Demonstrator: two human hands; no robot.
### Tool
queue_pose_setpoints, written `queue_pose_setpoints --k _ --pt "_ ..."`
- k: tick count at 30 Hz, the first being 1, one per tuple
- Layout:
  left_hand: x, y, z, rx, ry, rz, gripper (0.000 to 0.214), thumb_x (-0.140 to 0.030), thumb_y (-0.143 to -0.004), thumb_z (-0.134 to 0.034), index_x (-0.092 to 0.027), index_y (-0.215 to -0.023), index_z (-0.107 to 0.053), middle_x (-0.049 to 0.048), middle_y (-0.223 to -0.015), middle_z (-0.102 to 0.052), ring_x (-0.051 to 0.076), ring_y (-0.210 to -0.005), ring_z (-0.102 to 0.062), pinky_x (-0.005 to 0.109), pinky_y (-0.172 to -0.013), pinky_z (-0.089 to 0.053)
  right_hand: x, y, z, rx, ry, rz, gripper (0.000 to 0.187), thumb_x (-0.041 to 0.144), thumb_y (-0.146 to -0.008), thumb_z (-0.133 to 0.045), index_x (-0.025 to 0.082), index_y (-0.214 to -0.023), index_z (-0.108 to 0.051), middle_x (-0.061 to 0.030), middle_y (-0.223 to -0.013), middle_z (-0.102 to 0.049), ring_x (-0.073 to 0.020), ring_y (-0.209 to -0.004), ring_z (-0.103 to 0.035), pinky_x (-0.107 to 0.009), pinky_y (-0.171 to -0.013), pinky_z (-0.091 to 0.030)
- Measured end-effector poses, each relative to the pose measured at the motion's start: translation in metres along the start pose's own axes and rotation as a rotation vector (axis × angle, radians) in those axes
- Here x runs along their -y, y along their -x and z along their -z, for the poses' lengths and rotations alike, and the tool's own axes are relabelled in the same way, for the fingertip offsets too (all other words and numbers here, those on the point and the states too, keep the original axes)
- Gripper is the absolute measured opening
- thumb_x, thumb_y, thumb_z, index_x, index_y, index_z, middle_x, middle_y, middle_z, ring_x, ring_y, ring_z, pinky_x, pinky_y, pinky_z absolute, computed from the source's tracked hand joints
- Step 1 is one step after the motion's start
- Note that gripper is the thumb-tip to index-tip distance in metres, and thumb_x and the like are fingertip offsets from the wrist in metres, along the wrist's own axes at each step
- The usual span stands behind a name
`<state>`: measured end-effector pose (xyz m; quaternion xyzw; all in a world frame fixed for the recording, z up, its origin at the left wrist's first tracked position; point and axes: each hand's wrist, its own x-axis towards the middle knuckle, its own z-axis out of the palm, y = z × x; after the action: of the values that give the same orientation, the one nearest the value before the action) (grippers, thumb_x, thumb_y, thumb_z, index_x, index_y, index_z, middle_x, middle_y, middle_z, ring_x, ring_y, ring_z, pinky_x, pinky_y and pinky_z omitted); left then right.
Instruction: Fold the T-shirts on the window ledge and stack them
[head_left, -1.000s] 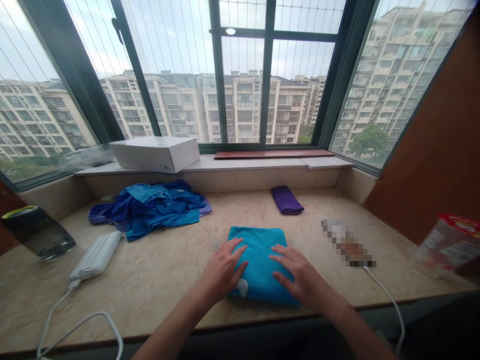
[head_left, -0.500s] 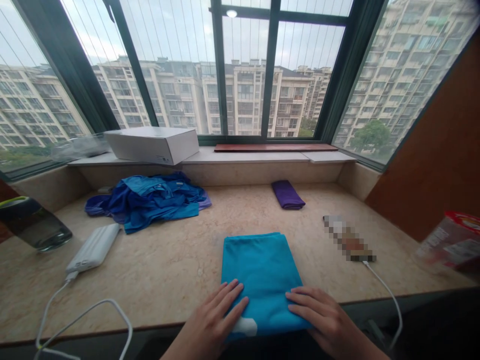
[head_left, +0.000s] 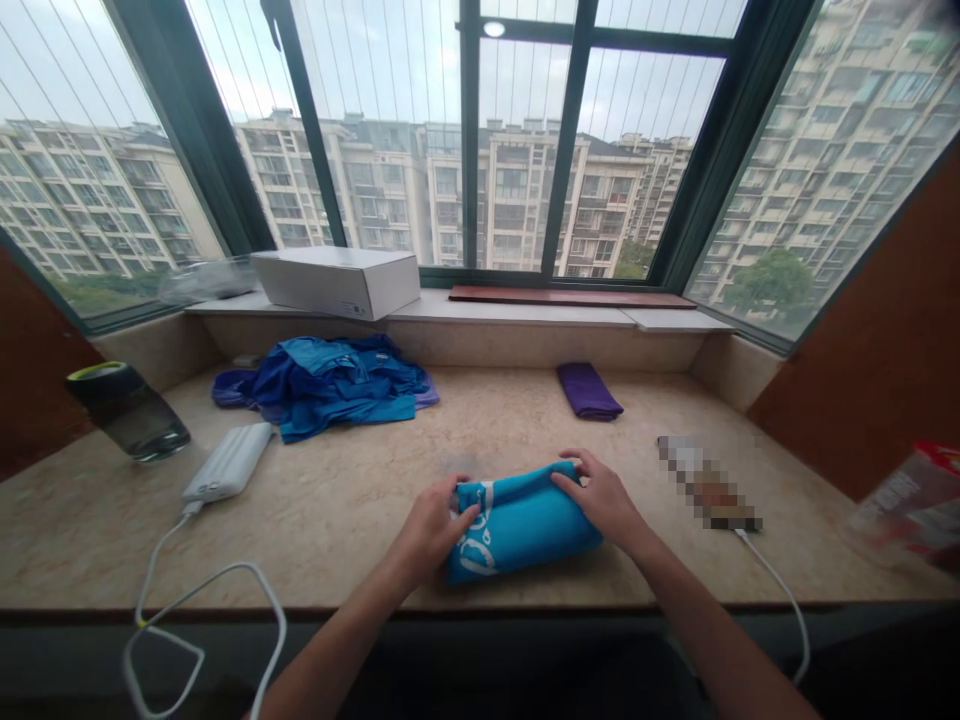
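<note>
A turquoise garment [head_left: 517,525] lies folded over on itself on the marble sill [head_left: 360,520], white lettering showing on its left part. My left hand [head_left: 435,525] grips its left end with the fingers curled on the cloth. My right hand [head_left: 600,497] holds the upper right edge, fingers bent over the fold. Both hands press the bundle near the front edge of the sill.
A heap of blue clothes [head_left: 334,385] lies at the back left, a folded purple cloth [head_left: 589,390] at the back middle. A white power bank [head_left: 229,462] with its cable, a dark bottle [head_left: 127,410], a white box [head_left: 337,280] and a pixelated object [head_left: 709,485] surround the hands.
The near edge of the flat turquoise garment has been lifted and folded away from me. Both hands moved from its front edge to the far side of the new fold.
</note>
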<state>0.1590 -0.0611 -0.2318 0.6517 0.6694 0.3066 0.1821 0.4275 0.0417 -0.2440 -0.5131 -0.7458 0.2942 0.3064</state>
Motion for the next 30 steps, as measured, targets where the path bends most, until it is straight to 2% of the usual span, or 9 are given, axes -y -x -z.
queue_pose_setpoints --k 3,5,9,11,14,19,25,28,30 --pt "0.001 0.005 -0.004 -0.099 -0.268 -0.101 0.052 -0.025 -0.090 -0.066 -0.015 -0.141 -0.057 0.0201 -0.140 -0.060 0.037 -0.126 -0.061 0.050 -0.102 -0.051 -0.001 -0.009 -0.004 -0.093 0.248 0.086 0.044 0.038 -0.091 -0.065 0.018 -0.130 -0.063 -0.0138 -0.112 -0.069 -0.0312 -0.099 -0.068 -0.048 -0.090 -0.053" --pt "-0.005 0.010 -0.005 -0.104 -0.412 -0.289 0.059 -0.010 -0.090 -0.059 -0.023 -0.147 -0.052 0.0175 -0.157 -0.045 0.036 -0.141 -0.048 0.055 -0.113 -0.041 0.000 -0.006 0.001 -0.118 0.323 0.294 0.032 0.033 -0.096 -0.058 0.019 -0.124 -0.068 -0.0162 -0.127 -0.065 -0.0321 -0.111 -0.065 -0.051 -0.099 -0.049" --pt "-0.017 0.017 -0.008 0.112 -0.466 -0.602 0.059 -0.004 -0.093 -0.050 -0.024 -0.149 -0.048 0.0132 -0.160 -0.043 0.030 -0.149 -0.039 0.052 -0.120 -0.036 0.001 0.008 0.019 0.294 0.309 0.663 0.032 0.042 -0.100 -0.056 0.025 -0.123 -0.071 -0.0092 -0.135 -0.067 -0.0283 -0.127 -0.059 -0.049 -0.115 -0.040" --pt "-0.019 0.020 -0.010 0.219 -0.442 -0.584 0.055 -0.027 -0.097 -0.059 -0.017 -0.150 -0.048 0.0177 -0.156 -0.047 0.035 -0.146 -0.041 0.055 -0.117 -0.040 -0.003 0.017 0.027 0.458 0.309 0.657 0.056 0.053 -0.091 -0.068 0.025 -0.139 -0.062 -0.0107 -0.144 -0.062 -0.0306 -0.134 -0.055 -0.050 -0.118 -0.037" --pt "-0.023 0.023 -0.012 0.306 -0.425 -0.542 0.077 -0.051 -0.089 -0.067 -0.011 -0.151 -0.045 0.0219 -0.156 -0.046 0.042 -0.146 -0.039 0.061 -0.117 -0.037 -0.010 0.028 0.033 0.511 0.324 0.627 0.082 0.052 -0.079 -0.080 0.025 -0.150 -0.051 -0.0129 -0.154 -0.051 -0.0336 -0.142 -0.047 -0.053 -0.121 -0.033" --pt "-0.042 0.022 -0.024 0.297 -0.432 -0.500 0.081 -0.050 -0.084 -0.069 -0.007 -0.149 -0.046 0.0250 -0.151 -0.051 0.044 -0.142 -0.043 0.061 -0.117 -0.034 -0.008 0.038 0.031 0.467 0.316 0.677 0.068 0.029 -0.077 -0.078 0.024 -0.141 -0.059 -0.0134 -0.144 -0.061 -0.0328 -0.132 -0.057 -0.053 -0.115 -0.039" --pt "-0.063 -0.009 -0.025 0.343 -0.319 -0.298 0.026 -0.025 -0.084 -0.062 -0.016 -0.107 -0.070 0.0154 -0.102 -0.074 0.037 -0.098 -0.070 0.049 -0.089 -0.053 0.002 0.014 0.031 0.368 -0.063 0.378 0.044 0.039 -0.083 -0.074 0.023 -0.123 -0.069 -0.0098 -0.114 -0.075 -0.0302 -0.103 -0.070 -0.045 -0.094 -0.053" --pt "-0.064 -0.030 -0.016 0.291 0.099 -0.121 0.020 -0.035 -0.087 -0.061 -0.018 -0.086 -0.071 0.0091 -0.083 -0.073 0.031 -0.083 -0.070 0.040 -0.082 -0.055 0.003 -0.001 0.028 0.215 -0.560 0.117 0.067 0.065 -0.090 -0.060 0.024 -0.143 -0.054 -0.0122 -0.128 -0.070 -0.0301 -0.108 -0.069 -0.045 -0.093 -0.054" --pt "-0.063 -0.039 -0.014 0.245 0.526 0.048 0.027 -0.043 -0.086 -0.066 -0.017 -0.086 -0.071 0.0087 -0.084 -0.074 0.031 -0.086 -0.070 0.037 -0.081 -0.056 0.007 -0.003 0.024 0.249 -0.831 0.000 0.077 0.077 -0.091 -0.047 0.025 -0.148 -0.049 -0.0132 -0.137 -0.066 -0.0311 -0.117 -0.066 -0.048 -0.099 -0.051"
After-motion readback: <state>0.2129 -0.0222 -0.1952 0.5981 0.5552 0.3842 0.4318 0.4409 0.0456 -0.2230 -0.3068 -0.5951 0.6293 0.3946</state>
